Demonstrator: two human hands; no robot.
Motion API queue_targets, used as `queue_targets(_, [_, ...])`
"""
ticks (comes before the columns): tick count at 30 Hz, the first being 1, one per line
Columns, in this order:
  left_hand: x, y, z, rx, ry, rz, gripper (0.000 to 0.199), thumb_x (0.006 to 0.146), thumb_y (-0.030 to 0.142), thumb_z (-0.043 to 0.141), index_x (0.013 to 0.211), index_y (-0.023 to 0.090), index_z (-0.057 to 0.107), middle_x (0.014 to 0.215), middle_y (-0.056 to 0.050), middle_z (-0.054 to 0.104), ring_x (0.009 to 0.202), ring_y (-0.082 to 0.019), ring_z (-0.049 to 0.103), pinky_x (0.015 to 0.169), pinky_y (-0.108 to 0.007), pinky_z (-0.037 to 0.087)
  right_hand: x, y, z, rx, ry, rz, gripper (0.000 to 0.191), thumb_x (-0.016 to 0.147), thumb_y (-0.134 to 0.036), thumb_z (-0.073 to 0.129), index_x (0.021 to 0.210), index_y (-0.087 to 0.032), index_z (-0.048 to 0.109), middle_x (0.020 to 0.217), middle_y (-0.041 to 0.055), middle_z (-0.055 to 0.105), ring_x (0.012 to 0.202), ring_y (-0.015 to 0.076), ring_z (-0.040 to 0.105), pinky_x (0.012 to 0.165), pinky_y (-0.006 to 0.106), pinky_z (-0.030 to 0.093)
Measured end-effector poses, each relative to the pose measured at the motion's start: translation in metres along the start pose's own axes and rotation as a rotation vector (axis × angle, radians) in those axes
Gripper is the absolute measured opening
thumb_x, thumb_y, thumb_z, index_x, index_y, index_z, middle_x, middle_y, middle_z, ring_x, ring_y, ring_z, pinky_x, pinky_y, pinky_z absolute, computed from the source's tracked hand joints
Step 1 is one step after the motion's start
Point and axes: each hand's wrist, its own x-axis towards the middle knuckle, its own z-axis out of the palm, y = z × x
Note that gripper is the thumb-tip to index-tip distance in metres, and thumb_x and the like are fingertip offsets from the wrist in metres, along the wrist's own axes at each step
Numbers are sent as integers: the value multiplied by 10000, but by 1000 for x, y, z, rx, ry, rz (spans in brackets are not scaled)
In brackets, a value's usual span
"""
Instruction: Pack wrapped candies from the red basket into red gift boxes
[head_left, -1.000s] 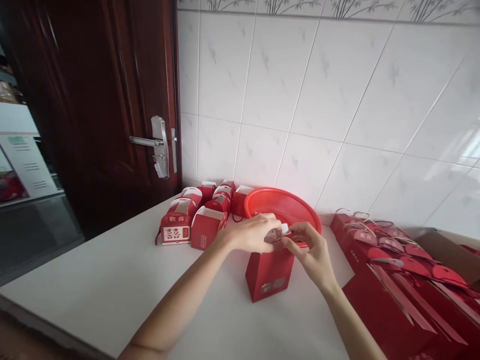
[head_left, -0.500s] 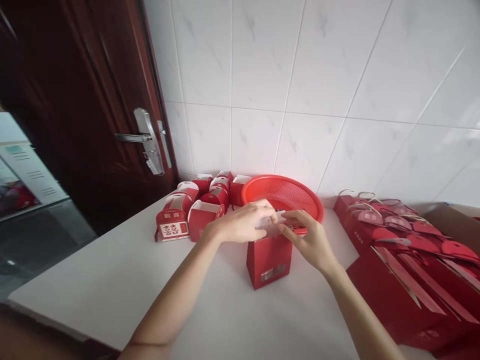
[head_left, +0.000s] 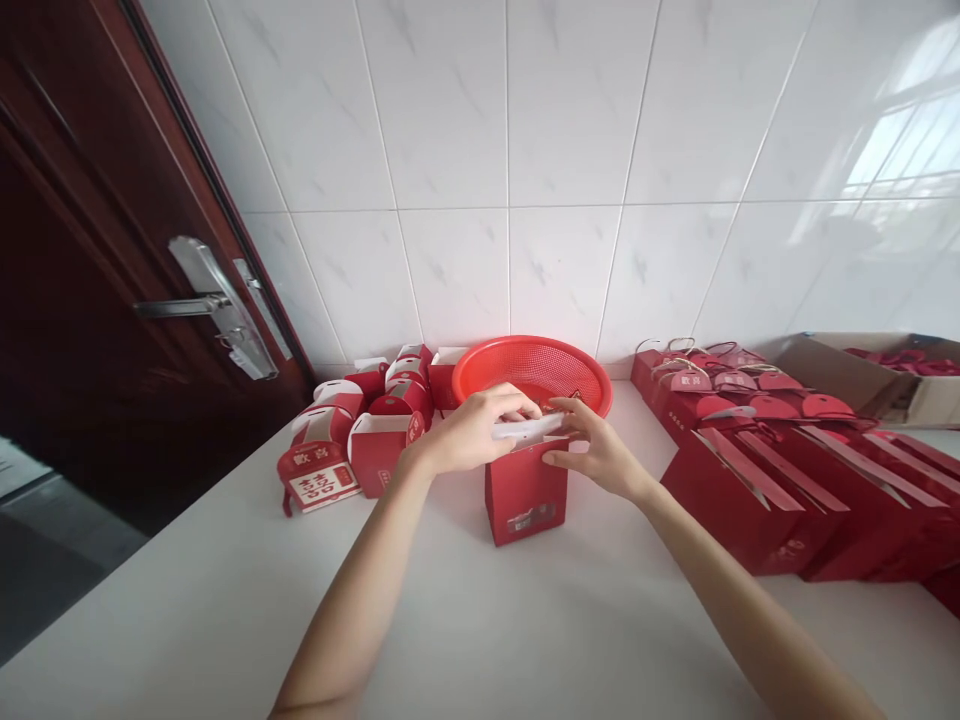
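A red paper gift box [head_left: 529, 495] stands upright on the white table in front of me, its top at my fingers. My left hand [head_left: 480, 428] is closed on the white inner side of a top flap [head_left: 532, 428], fingers over it. At the right top edge, my right hand [head_left: 604, 450] grips the box with thumb in front and fingers bent over the top. What lies inside the box is hidden. Directly behind it sits a red plastic mesh basket [head_left: 536, 352], with small items partly covered by my hands.
Several small red boxes [head_left: 379, 455] cluster at the left, one with a white patterned front. Rows of red gift boxes [head_left: 750, 500], some with cord handles, fill the right. A cardboard carton [head_left: 930, 400] holds red material. A tiled wall [head_left: 562, 270] and dark door [head_left: 75, 250] border the table [head_left: 465, 620].
The view has turned to the right. The white flap now lies flatter across the box top under my left hand. My right hand's fingers have spread wider apart at the box's right edge.
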Motion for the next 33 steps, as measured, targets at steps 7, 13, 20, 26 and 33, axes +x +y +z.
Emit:
queue_targets(7, [7, -33, 25, -458, 43, 5, 727, 752, 381, 798, 1396, 239, 490, 1263, -102, 629, 1167, -263, 642, 1013, -431, 513, -30, 2, -14, 35, 102, 51, 305, 799, -467, 743, 943, -199, 765, 851, 38, 750, 780, 213, 660, 745, 353, 533])
queue_targets(13, [-1, -40, 60, -477, 34, 8, 400, 846, 406, 716, 1181, 191, 670, 1073, -78, 731, 1009, -245, 691, 926, -386, 554, -51, 7, -15, 278, 197, 105, 328, 761, -513, 774, 865, -204, 747, 841, 34, 714, 802, 214, 653, 739, 331, 522])
queue_targets(20, [0, -45, 84, -408, 268, 72, 347, 866, 393, 691, 1139, 180, 701, 955, -56, 754, 807, -184, 700, 789, -313, 588, -53, 7, -3, 184, 344, 72, 389, 831, -589, 676, 840, -200, 682, 821, 32, 660, 771, 190, 571, 686, 297, 475])
queue_targets(26, [1, -52, 94, -268, 422, 272, 223, 908, 290, 667, 1100, 208, 747, 1091, -81, 770, 992, -206, 726, 878, -312, 596, -54, 3, 1, 266, 383, 90, 511, 926, -656, 477, 774, -196, 641, 728, 29, 608, 726, 186, 551, 655, 293, 459])
queue_targets(33, [2, -55, 100, -237, 509, 317, 184, 895, 257, 689, 1050, 214, 779, 1005, -68, 786, 917, -190, 741, 828, -289, 617, -55, 12, 2, 187, 435, 121, 466, 883, -626, 580, 707, -196, 553, 663, -19, 441, 637, 134, 401, 587, 269, 365])
